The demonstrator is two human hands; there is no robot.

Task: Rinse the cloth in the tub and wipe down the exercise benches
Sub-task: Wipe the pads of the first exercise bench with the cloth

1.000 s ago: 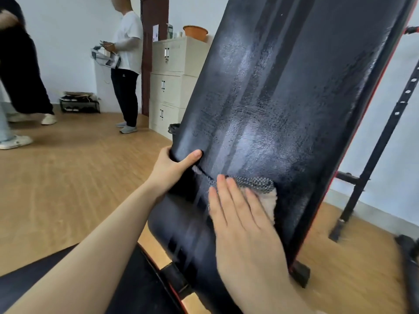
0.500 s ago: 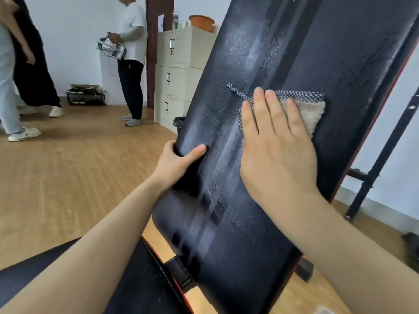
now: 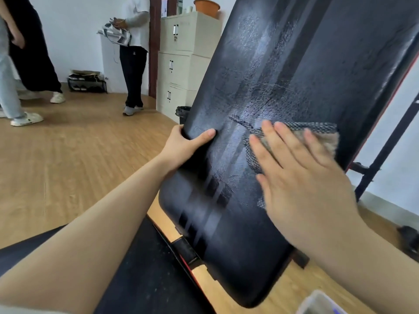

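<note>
My right hand (image 3: 303, 177), fingers spread flat, presses the cloth (image 3: 317, 132) at frame centre-right on the inclined bench backrest (image 3: 294, 64), my left hand (image 3: 186, 146) clamping its edge; slackened pressure could drop it.

cloth (image 3: 317, 132): mostly under right hand (image 3: 303, 177) | tub (image 3: 317, 302): cropped

Bright daylight, glare on backrest (image 3: 260, 105), perhaps motion-blurred right hand (image 3: 301, 177).

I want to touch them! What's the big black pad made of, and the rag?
The black pad looks like padded vinyl or faux leather: grainy, shiny where wiped. The rag looks like woven cloth, checked outside and fuzzy beige inside, under the right hand.
</note>
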